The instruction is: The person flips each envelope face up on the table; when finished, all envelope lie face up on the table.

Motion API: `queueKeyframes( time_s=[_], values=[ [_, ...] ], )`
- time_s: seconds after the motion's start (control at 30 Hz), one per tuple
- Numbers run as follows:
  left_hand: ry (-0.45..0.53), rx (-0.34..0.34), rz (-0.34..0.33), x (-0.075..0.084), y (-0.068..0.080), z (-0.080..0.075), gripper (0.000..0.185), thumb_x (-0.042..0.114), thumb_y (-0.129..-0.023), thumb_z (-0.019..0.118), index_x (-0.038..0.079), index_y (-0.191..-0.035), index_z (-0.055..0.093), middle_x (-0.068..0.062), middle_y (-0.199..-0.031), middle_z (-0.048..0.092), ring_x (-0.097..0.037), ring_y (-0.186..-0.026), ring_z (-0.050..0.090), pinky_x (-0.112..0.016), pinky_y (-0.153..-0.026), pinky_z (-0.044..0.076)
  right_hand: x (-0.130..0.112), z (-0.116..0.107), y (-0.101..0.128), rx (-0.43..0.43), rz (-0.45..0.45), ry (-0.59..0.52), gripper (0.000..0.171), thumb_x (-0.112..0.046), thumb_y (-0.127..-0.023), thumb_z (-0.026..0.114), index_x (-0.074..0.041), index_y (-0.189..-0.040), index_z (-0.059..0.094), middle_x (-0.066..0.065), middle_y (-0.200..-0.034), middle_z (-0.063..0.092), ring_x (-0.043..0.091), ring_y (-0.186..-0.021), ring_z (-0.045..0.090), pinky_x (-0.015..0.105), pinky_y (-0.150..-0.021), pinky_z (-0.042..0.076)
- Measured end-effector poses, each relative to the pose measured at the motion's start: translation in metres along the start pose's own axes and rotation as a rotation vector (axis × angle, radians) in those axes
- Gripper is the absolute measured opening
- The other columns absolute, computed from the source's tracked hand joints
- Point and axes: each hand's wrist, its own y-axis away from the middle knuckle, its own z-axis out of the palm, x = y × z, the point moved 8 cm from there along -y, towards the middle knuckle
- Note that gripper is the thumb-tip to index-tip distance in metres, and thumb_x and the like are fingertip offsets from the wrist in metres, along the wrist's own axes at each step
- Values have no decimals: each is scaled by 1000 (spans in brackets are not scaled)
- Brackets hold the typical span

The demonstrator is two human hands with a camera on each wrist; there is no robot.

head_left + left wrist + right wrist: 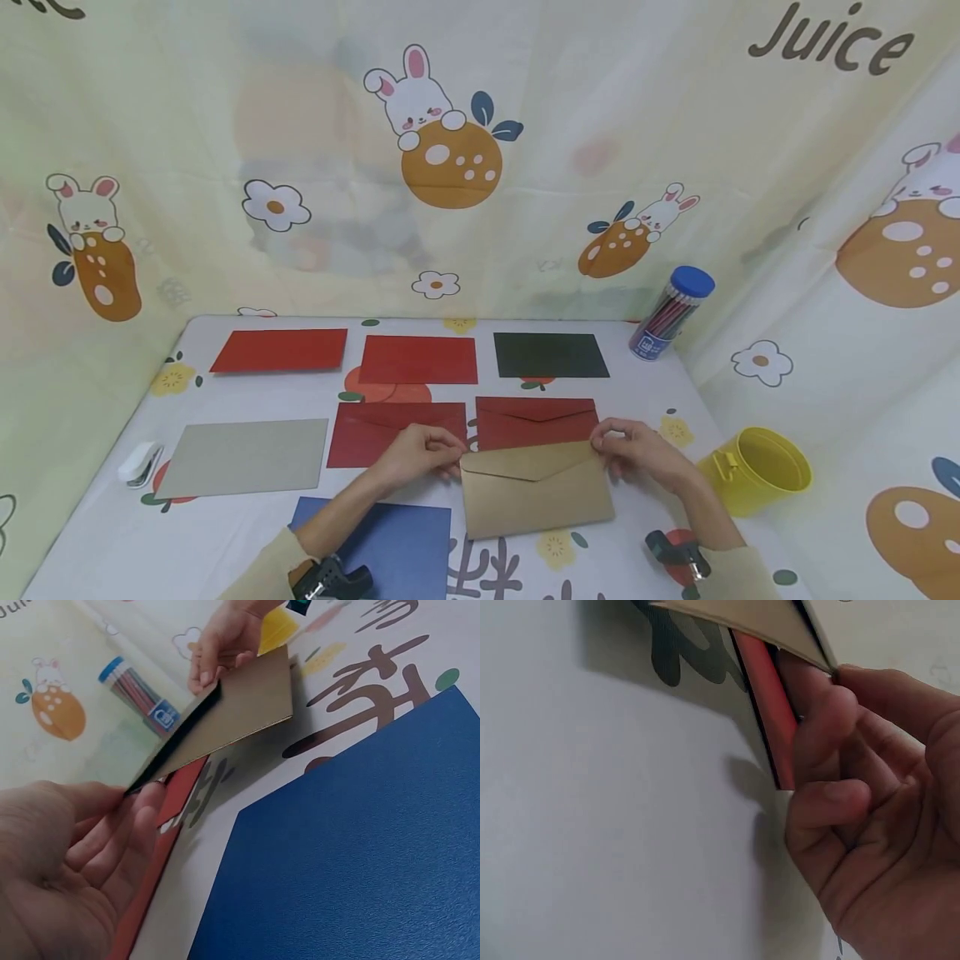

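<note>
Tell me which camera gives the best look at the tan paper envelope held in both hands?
The head view: the tan paper envelope shows whole, flap side up, its far corners pinched by the left hand and right hand. The left wrist view shows it lifted off the table, slantwise. The right wrist view catches only one corner.

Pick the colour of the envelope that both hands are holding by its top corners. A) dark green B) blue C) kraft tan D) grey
C: the left hand and right hand each pinch a top corner of the tan envelope; the blue sheet, grey sheet and dark green sheet lie flat on the table, untouched.
</note>
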Motion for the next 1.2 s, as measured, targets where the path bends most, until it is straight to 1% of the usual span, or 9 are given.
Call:
queueKeyframes(
  time_s=[0.13, 0.27, 0.4, 0.6, 0.77, 0.97, 1.2],
  values=[
    [-24, -18, 11, 1, 1, 1, 23, 21, -94, 72, 6, -110, 76, -5, -84, 77, -21, -74, 75, -27, -70, 60, 0, 4, 2, -67, 18, 12, 28, -23, -101, 61, 3, -112, 62, 15, -91, 65, 19, -67, 61, 27, -56, 50],
    [-17, -51, -7, 0, 1, 4, 22, 20, -93, 74, 7, -109, 77, -5, -84, 77, -23, -74, 75, -28, -70, 60, 0, 2, 5, -103, 22, 99, 27, -24, -99, 63, 1, -109, 67, 15, -90, 66, 19, -67, 59, 28, -58, 51],
    [-4, -76, -34, -1, 1, 8, 21, 19, -93, 74, 7, -109, 78, -5, -83, 77, -23, -75, 75, -30, -70, 61, 1, -1, 8, -108, 24, 170, 24, -25, -97, 67, -4, -106, 72, 12, -84, 67, 15, -62, 57, 28, -55, 51],
    [0, -95, -56, -1, 0, 11, 23, 19, -93, 73, 6, -112, 77, -5, -85, 77, -23, -75, 76, -30, -70, 61, 6, -3, 10, -124, 48, 173, 21, -23, -96, 68, -4, -104, 72, 13, -87, 68, 14, -61, 57, 27, -53, 50],
    [-3, -111, -62, -1, 1, 12, 26, 21, -95, 72, 4, -115, 76, -5, -86, 77, -22, -78, 76, -31, -73, 61, 9, -2, 11, -141, 59, 163, 20, -22, -96, 67, -4, -104, 72, 13, -86, 68, 15, -59, 56, 25, -49, 47],
    [11, -125, -71, -2, 2, 11, 27, 20, -95, 71, 4, -116, 75, -7, -88, 77, -23, -81, 76, -32, -75, 61, 11, -3, 9, -129, 68, 185, 20, -22, -96, 68, -4, -104, 73, 14, -85, 69, 15, -58, 56, 24, -48, 45],
    [49, -153, -94, -3, 3, 14, 26, 18, -96, 70, 2, -116, 75, -10, -94, 77, -26, -86, 76, -33, -75, 61, 10, -3, 11, -127, 97, 204, 22, -24, -96, 68, -5, -102, 73, 14, -82, 70, 15, -55, 54, 24, -47, 45]
  ],
)
